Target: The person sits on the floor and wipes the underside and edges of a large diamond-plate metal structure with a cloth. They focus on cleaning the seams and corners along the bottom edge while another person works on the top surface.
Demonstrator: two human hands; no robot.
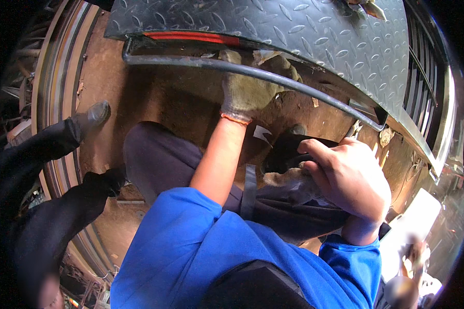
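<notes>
Hands at work under a raised metal plate, seen from above by the person wearing the camera. Nearest, the bare right hand (348, 177) sits low at right, its fingers curled narrow and pinching a crumpled greyish glove (288, 183) that rests on the lap of dark trousers (160, 165); thumb and forefinger hold the cloth edge. Blue sleeves (201, 242) fill the near foreground. Farther off, the left hand (250, 85), already wearing a worn tan work glove with an orange cuff, reaches up and away and closes around a dark metal bar (273, 77) that runs from far left down toward the right. Just beyond the bar lies a black diamond-tread plate (304, 31) with a red strip (191, 37) along its near edge. Brown dirt floor (154, 98) lies beneath.

To do this well, judging from the pose, the gloved grip on the bar should stay firm for balance, while the bare hand keeps hold of the loose glove's cuff rather than its fingers, so it opens cleanly.

At left, another person's dark legs and shoe (95, 113) stand well apart.
</notes>
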